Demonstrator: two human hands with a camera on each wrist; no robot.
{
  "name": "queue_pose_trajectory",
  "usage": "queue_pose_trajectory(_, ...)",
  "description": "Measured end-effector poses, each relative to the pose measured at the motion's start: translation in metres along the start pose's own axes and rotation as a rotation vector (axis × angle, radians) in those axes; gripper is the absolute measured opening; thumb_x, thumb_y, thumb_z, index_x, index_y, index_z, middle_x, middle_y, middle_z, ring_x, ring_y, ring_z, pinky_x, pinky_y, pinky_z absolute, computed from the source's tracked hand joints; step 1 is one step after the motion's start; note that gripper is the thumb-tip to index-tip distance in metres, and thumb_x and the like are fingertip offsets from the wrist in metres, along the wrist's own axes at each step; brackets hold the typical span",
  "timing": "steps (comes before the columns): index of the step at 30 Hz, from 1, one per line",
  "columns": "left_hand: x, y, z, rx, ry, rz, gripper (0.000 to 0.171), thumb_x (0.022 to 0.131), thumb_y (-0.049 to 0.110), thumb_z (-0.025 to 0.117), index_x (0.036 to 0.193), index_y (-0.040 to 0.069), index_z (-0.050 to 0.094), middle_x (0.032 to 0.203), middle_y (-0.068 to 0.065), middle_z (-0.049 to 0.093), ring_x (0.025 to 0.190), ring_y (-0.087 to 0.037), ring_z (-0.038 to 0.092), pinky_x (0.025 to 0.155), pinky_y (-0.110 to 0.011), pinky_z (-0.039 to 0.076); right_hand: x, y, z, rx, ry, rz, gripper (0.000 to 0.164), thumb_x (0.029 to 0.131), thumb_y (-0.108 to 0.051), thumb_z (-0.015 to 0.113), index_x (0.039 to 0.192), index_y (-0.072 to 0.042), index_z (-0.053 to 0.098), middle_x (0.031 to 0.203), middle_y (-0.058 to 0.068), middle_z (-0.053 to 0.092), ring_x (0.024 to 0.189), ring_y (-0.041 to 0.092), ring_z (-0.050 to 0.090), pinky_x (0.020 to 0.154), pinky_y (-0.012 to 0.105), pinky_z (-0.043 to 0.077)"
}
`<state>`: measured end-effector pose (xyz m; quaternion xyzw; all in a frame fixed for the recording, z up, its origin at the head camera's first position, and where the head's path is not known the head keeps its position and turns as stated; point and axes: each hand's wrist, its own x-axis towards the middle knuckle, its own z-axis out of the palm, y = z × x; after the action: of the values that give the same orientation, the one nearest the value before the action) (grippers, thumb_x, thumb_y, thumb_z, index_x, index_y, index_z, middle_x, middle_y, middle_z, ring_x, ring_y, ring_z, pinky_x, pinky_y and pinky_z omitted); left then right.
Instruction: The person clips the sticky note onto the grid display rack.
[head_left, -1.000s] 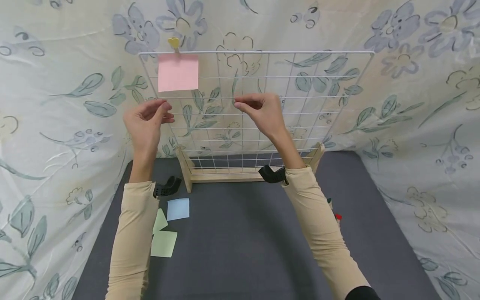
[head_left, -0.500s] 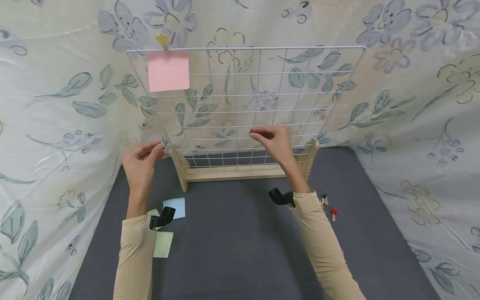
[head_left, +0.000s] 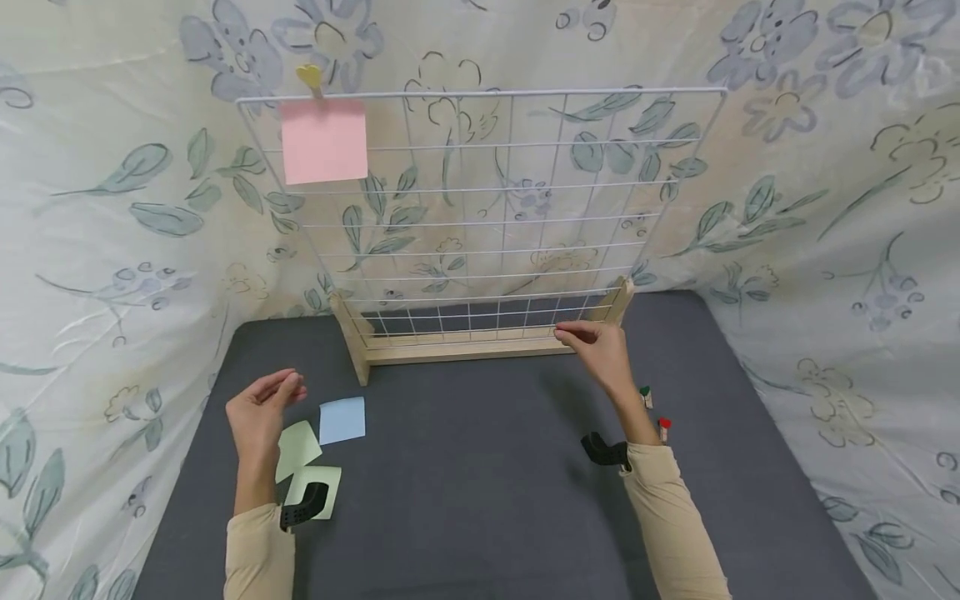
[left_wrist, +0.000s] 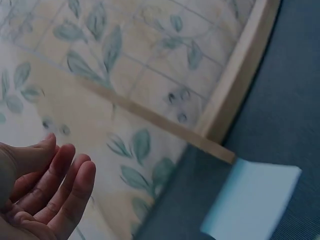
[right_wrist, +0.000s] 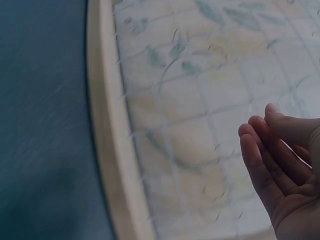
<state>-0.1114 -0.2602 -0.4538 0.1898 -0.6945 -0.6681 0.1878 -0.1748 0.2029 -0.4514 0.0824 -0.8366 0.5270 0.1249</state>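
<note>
My left hand (head_left: 258, 412) hovers by the sticky notes on the left, its fingers loosely bent with nothing between them, as the left wrist view shows. Near it lie a blue sticky note (head_left: 342, 419), a green sticky note (head_left: 297, 450) and a second green sticky note (head_left: 330, 492), partly covered by the wrist camera. My right hand (head_left: 600, 354) is in front of the rack's right end, relaxed and holding nothing. Beyond it are a clothespin with a green top (head_left: 646, 397) and one with a red top (head_left: 664, 429). A pink sticky note (head_left: 325, 142) hangs from a yellow heart clothespin (head_left: 310, 77).
A white wire grid (head_left: 480, 223) stands upright in a wooden base (head_left: 465, 347) at the back of the dark grey table (head_left: 465, 475). Behind and at both sides hangs a flowered curtain (head_left: 825, 275).
Both hands have come down from the grid towards the table, the left to the sticky notes and the right outward to the right. The pink note stays clipped in place.
</note>
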Motion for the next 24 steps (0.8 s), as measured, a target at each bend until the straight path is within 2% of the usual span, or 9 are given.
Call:
queue_pose_trajectory(4,-0.006,-0.014,-0.008,-0.006,0.014,-0.056,0.025,0.088,0.004,0.071,0.106,-0.013,0.067,0.074,0.009,0.072,0.062,-0.007,0.069,0.063,-0.017,0.059,-0.012,0.02,-0.008,-0.053,0.043,0.044,0.026,0.089,-0.022,0.074,0.106,-0.003,0.076,0.1,0.013,0.074,0.082,0.013,0.07,0.069,0.013,0.054)
queue_pose_trajectory(8,-0.011,-0.028,-0.014,-0.001,0.019,-0.101,0.028,0.089,0.004,0.071,0.109,-0.014,0.065,0.074,0.01,0.071,0.062,-0.006,0.069,0.063,-0.018,0.06,-0.024,0.032,-0.015,-0.091,0.067,0.095,0.024,0.089,-0.022,0.074,0.105,-0.004,0.076,0.098,0.012,0.074,0.079,0.004,0.067,0.068,0.013,0.053)
queue_pose_trajectory(11,-0.012,-0.044,-0.021,0.083,0.014,-0.1,0.028,0.09,0.007,0.071,0.109,-0.012,0.066,0.077,0.008,0.072,0.064,-0.007,0.069,0.065,-0.021,0.061,-0.034,0.042,-0.021,-0.114,0.073,0.133,0.024,0.089,-0.021,0.074,0.106,-0.003,0.076,0.097,0.013,0.074,0.078,0.003,0.067,0.067,0.013,0.053)
queue_pose_trajectory(14,-0.007,-0.075,-0.035,0.178,0.004,-0.087,0.03,0.089,0.017,0.074,0.108,-0.006,0.069,0.08,0.008,0.072,0.065,-0.005,0.069,0.063,-0.018,0.06,-0.046,0.055,-0.03,-0.152,0.087,0.167,0.024,0.09,-0.022,0.074,0.106,-0.004,0.076,0.098,0.013,0.074,0.078,0.001,0.066,0.066,0.012,0.052)
queue_pose_trajectory(18,0.008,-0.13,-0.056,0.302,0.038,-0.1,0.035,0.088,0.028,0.075,0.111,0.001,0.071,0.084,0.009,0.071,0.068,-0.004,0.069,0.06,-0.012,0.057,-0.063,0.075,-0.045,-0.207,0.141,0.22,0.025,0.089,-0.023,0.074,0.106,-0.005,0.076,0.099,0.012,0.074,0.077,-0.004,0.063,0.063,0.01,0.05)
queue_pose_trajectory(19,0.01,-0.14,-0.06,0.344,0.047,-0.109,0.035,0.089,0.028,0.074,0.112,0.002,0.071,0.085,0.008,0.071,0.068,-0.004,0.068,0.06,-0.012,0.056,-0.068,0.08,-0.05,-0.223,0.165,0.237,0.024,0.089,-0.022,0.074,0.106,-0.005,0.076,0.099,0.012,0.074,0.076,-0.006,0.062,0.062,0.009,0.049)
queue_pose_trajectory(21,0.011,-0.154,-0.064,0.425,0.07,-0.122,0.033,0.091,0.027,0.072,0.114,0.003,0.07,0.089,0.002,0.072,0.069,-0.003,0.068,0.06,-0.011,0.056,-0.078,0.087,-0.059,-0.247,0.214,0.275,0.024,0.089,-0.023,0.074,0.106,-0.005,0.076,0.097,0.012,0.074,0.074,0.001,0.065,0.06,0.01,0.048)
queue_pose_trajectory(22,0.009,-0.154,-0.065,0.455,0.074,-0.128,0.031,0.092,0.024,0.071,0.114,0.002,0.07,0.091,-0.002,0.072,0.067,-0.003,0.067,0.059,-0.011,0.056,-0.082,0.091,-0.063,-0.259,0.244,0.297,0.024,0.089,-0.023,0.075,0.105,-0.005,0.076,0.097,0.013,0.074,0.073,0.001,0.064,0.059,0.01,0.048)
queue_pose_trajectory(24,-0.001,-0.142,-0.063,0.496,0.074,-0.149,0.029,0.093,0.018,0.07,0.114,-0.002,0.069,0.094,-0.01,0.072,0.064,-0.001,0.065,0.053,-0.013,0.055,-0.091,0.097,-0.072,-0.288,0.309,0.351,0.024,0.089,-0.024,0.075,0.104,-0.005,0.077,0.095,0.014,0.074,0.069,0.0,0.063,0.057,0.01,0.046)
